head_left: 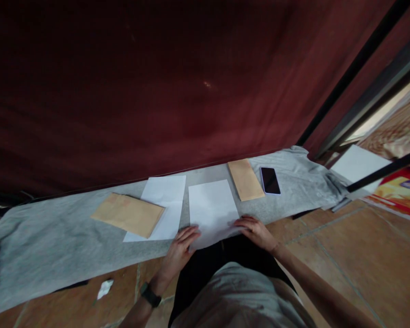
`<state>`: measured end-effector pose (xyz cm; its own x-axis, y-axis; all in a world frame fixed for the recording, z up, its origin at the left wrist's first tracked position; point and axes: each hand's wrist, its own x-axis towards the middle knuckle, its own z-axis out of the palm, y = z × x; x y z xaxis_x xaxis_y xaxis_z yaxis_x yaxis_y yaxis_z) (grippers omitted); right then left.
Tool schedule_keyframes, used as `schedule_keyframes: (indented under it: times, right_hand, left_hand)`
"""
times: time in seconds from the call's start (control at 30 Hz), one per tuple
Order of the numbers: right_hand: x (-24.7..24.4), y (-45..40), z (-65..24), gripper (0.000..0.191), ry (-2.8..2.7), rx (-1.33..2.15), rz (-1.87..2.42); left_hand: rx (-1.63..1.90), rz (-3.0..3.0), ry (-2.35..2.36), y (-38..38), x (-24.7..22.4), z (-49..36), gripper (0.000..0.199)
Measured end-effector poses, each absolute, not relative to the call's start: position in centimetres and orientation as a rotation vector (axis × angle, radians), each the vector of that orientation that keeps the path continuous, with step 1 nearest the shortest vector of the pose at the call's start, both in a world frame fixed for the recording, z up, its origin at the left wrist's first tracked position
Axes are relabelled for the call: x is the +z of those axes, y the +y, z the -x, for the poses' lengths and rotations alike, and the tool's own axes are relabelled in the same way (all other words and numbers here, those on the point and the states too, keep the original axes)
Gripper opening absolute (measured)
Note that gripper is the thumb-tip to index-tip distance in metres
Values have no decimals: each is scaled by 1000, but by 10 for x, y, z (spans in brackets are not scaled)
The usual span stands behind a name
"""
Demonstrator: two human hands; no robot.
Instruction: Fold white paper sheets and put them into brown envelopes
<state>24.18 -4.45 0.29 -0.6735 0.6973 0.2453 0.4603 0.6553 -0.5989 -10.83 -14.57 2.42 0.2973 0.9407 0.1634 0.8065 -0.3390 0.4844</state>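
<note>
A white sheet of paper (212, 205) lies in front of me, its near edge reaching over the front of the cloth-covered surface. My left hand (184, 241) pinches its near left corner, fingers on top. At the near right corner my right hand (254, 230) grips the same sheet between thumb and fingers. Left of it lie more white paper (172, 205) and, partly over that, a stack of brown envelopes (128, 214). Another brown envelope (246, 180) rests beyond my right hand, beside a dark-screened phone (270, 181).
A grey cloth (54, 237) covers the long narrow surface, with a dark red panel (191, 91) rising behind it. Black metal bars (351, 77) stand at the right. A crumpled white scrap (105, 289) lies on the tiled floor (328, 255). Printed red packaging (401, 191) sits at far right.
</note>
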Motion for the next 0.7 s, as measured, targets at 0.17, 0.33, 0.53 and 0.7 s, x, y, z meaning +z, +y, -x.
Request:
schedule_keyframes:
  times: [0.17, 0.33, 0.53, 0.7]
  right_hand:
    - [12, -33, -234, 24, -2384, 726, 1003]
    - [14, -34, -232, 24, -2358, 699, 1162]
    - [16, -29, -216, 29, -2164, 880, 1274]
    - [15, -9, -193, 31, -2193, 697, 1496]
  left_hand:
    - [686, -2116, 1622, -128, 25, 111, 39]
    - [837, -1709, 1705, -126, 29, 113, 25]
    - [999, -1456, 1752, -118, 34, 108, 33]
    - [1188, -1267, 1768, -84, 33, 98, 37]
